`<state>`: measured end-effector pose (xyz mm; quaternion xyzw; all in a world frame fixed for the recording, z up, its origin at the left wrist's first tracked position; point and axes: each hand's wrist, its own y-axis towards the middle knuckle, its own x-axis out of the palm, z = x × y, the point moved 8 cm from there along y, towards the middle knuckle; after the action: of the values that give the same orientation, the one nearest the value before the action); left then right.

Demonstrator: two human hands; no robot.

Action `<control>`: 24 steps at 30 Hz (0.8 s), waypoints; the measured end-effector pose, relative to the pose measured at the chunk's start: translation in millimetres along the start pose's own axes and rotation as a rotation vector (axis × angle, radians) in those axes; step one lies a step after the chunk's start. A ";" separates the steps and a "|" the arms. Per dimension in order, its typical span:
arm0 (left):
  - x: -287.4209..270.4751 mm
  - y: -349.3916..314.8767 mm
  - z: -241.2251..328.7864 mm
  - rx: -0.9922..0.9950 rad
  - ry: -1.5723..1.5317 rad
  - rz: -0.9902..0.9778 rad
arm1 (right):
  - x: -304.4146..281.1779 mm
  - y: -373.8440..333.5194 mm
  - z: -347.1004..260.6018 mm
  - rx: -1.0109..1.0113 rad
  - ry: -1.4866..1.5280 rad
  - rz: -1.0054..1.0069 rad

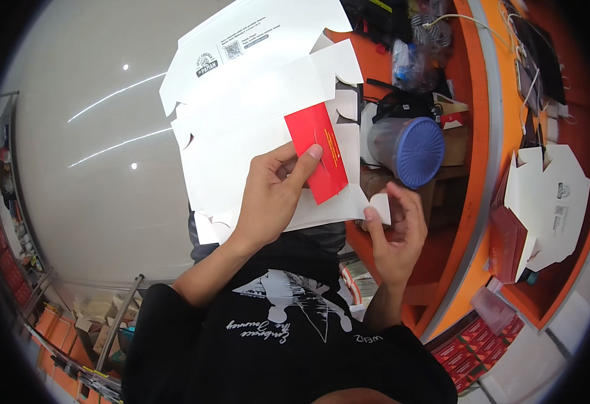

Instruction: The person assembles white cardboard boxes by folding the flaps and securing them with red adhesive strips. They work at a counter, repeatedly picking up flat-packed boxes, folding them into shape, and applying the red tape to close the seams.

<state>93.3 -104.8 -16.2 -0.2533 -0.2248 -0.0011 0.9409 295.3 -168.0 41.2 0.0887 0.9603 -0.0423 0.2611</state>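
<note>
A white card box blank (241, 158), partly folded, lies over my lap, its large printed panel (261, 40) stretching away at the top. My left hand (271, 195) is closed on a red panel (318, 151) at the blank's right side, the thumb flat on the red face and the fingers behind it. At the near right corner, my right hand (399, 232) pinches a small white tab (380, 207) between thumb and fingers. Several cut tabs and slots show along the blank's edges.
On the right runs an orange counter (480, 202) with shelves, holding a clear tub with a blue lid (421, 153). Beyond it stands a stack of similar white and red box blanks (544, 209). Red boxes (473, 353) sit at lower right, and a metal rail (121, 320) at lower left.
</note>
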 end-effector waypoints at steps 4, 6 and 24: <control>0.3 6.2 -15.3 -0.031 0.076 -0.103 | 3.6 -9.8 -10.4 -0.136 0.040 0.022; 5.7 4.3 -16.4 -0.003 0.092 -0.104 | 11.9 -9.1 -31.3 -0.262 -0.094 0.028; 17.2 -8.7 -23.0 0.165 0.219 -0.032 | 60.3 -18.4 -37.3 -0.487 -0.438 -0.045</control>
<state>117.5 -121.4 -22.5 -0.1700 -0.1242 -0.0253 0.9773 222.2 -172.4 43.2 -0.0088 0.8651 0.1648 0.4737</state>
